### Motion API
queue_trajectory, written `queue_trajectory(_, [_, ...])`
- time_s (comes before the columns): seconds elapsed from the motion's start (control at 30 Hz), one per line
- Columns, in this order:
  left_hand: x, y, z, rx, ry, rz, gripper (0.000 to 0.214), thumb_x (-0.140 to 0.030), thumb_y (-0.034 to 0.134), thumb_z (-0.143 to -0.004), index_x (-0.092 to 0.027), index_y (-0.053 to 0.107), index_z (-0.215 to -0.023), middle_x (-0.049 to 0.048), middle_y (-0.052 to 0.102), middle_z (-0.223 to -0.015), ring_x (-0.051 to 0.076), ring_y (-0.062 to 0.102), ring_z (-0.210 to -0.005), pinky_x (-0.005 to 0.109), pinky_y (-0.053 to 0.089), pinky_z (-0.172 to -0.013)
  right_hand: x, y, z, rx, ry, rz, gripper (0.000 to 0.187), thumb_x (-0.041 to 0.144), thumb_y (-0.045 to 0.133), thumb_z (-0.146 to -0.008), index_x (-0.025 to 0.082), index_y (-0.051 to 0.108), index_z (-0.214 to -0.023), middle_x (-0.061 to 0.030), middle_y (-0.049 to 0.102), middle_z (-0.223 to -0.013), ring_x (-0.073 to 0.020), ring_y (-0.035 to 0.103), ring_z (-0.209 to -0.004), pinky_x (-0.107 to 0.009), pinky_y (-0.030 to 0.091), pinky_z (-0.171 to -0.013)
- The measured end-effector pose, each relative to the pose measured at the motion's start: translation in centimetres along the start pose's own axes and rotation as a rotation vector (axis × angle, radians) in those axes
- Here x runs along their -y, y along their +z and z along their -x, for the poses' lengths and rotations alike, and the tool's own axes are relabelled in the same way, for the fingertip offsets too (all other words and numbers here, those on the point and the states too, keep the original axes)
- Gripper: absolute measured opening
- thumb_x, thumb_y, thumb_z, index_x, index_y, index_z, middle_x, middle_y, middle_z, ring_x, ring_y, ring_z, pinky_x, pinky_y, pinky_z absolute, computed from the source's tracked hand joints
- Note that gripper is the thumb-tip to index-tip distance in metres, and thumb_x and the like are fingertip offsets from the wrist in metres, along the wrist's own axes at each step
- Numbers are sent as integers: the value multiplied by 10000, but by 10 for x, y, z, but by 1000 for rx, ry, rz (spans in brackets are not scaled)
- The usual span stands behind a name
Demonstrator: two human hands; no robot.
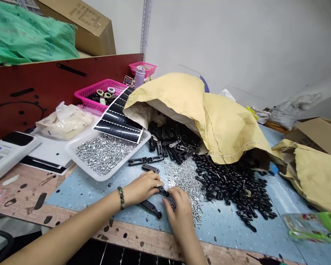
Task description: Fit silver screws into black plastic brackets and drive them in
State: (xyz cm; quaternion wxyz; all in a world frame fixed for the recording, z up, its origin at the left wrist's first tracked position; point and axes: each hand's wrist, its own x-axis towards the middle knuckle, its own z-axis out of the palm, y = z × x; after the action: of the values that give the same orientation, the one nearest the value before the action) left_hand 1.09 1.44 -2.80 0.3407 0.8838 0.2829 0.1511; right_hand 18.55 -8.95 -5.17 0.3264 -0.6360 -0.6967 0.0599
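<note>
My left hand (143, 187), with a beaded bracelet at the wrist, pinches one end of a black plastic link piece (162, 189). My right hand (182, 208) closes its thumb and fingers on a perforated black section (171, 201) at the other end, partly hidden by the fingers. Whether these are joined cannot be made out. Below my hands lies another black link arm (151, 208), and a black perforated bar (150, 168) rests above them. Just beyond my right hand spreads a pile of small silver screws (186, 175) and nuts.
A white tray (99, 179) of silver nuts stands to the left. Black parts (231, 180) are heaped at the right, spilling from yellow sacks (176, 90). A pink basket (84, 96) with scissors sits behind. A bottle with a green lid (309, 224) lies at the right.
</note>
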Motion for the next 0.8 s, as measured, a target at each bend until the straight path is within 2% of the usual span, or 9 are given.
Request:
queue_trajectory(0.13, [3, -2, 2, 20, 20, -32, 243, -206, 499, -922, -254, 643, -1112, 47, 584, -1054, 234, 487, -1017, 369, 382, -902, -2, 7, 1, -2, -53, -21, 176, 157, 471, -915, 230, 630, -915, -46, 638, -894, -199, 579, -835, -354, 452, -768])
queue_trajectory(0.27, [10, -4, 2, 21, 8, -49, 217, -221, 491, -924, -250, 676, -1032, 33, 599, -969, 217, 507, -936, 348, 381, -857, -4, 12, -5, 16, -33, -55, 159, 161, 495, -898, 226, 636, -929, -52, 639, -912, -205, 581, -857, -360, 460, -778])
queue_trajectory(0.4, [8, -6, 1, 13, 6, -56, 206, -213, 500, -920, -237, 677, -1022, 34, 620, -987, 217, 519, -954, 335, 383, -848, -4, 7, -8, 51, -38, -76, 148, 163, 511, -887, 229, 635, -934, -49, 634, -911, -210, 579, -862, -362, 467, -783])
queue_trajectory(0.6, [6, -12, -6, 27, 39, -70, 180, -199, 532, -911, -258, 686, -982, 12, 641, -954, 207, 532, -960, 323, 363, -859, 0, 5, -5, 1, -20, -119, 150, 203, 498, -911, 230, 644, -929, -56, 620, -890, -200, 591, -840, -331, 496, -739])
queue_trajectory(0.7, [9, -12, -9, 43, 48, -82, 170, -201, 558, -894, -269, 694, -970, 6, 650, -934, 203, 539, -943, 315, 359, -844, -1, 10, -2, 4, -41, -82, 160, 203, 493, -913, 236, 649, -927, -47, 629, -874, -199, 600, -826, -413, 480, -869])
queue_trajectory(0.8, [12, -11, -8, 41, 40, -90, 176, -210, 551, -901, -270, 694, -984, 8, 655, -964, 202, 544, -956, 313, 355, -849, -5, 15, -2, 40, -52, -68, 166, 191, 490, -913, 246, 642, -947, -32, 638, -887, -191, 615, -823, -541, 342, -1042])
